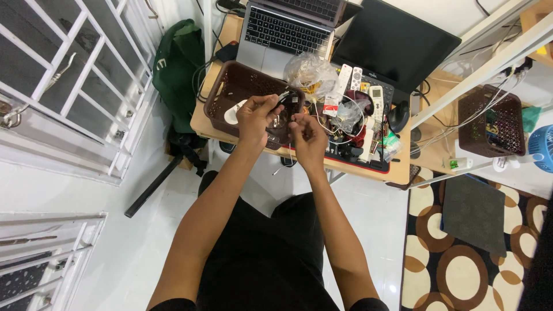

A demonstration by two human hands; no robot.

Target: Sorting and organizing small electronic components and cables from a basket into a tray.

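Mid-untangling at frame centre: the left hand and right hand pinch a thin cable above the brown basket; next comes careful teasing apart.

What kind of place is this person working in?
Probably a home room used as a desk corner: a small wooden table holds a laptop and remote controls, with a patterned rug on the tiled floor.

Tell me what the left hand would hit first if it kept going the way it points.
Most likely the brown basket: the left hand points up the picture, over its near rim. Depth is unclear, so it might pass above.
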